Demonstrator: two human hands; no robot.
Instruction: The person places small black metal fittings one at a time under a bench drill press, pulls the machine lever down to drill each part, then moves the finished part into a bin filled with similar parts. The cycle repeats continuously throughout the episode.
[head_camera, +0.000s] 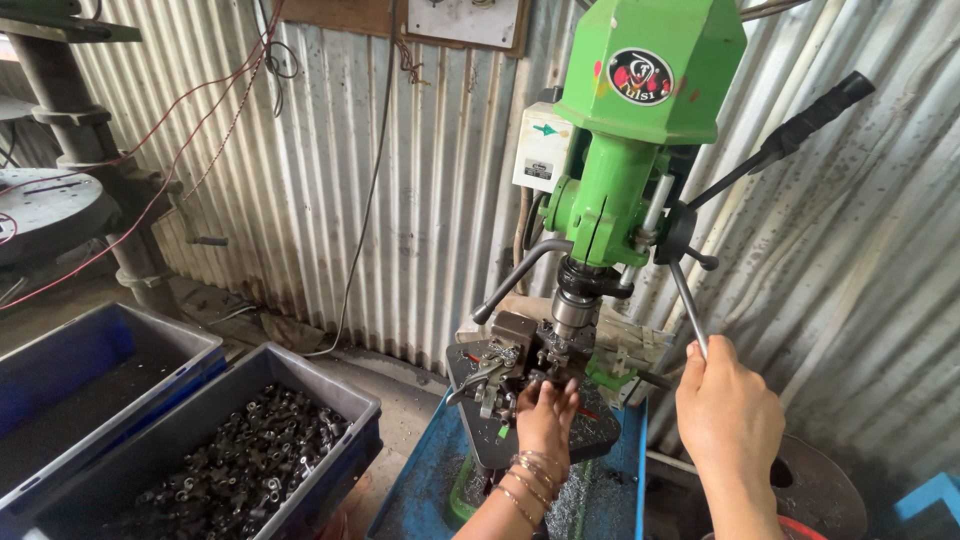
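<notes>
A green bench drill press stands in front of me against a corrugated metal wall. My right hand is closed around the lower spoke of its feed handle. My left hand, with bangles on the wrist, reaches onto the dark drill table and rests its fingers at the clamp fixture right under the chuck. Whether those fingers pinch a small part is hidden. A toggle clamp lever sticks out to the left of the fixture.
A blue crate holding several small dark metal parts sits at lower left, with another blue crate beside it. A blue tray with metal shavings lies below the drill table. Another machine's column rises at far left, and wires hang on the wall.
</notes>
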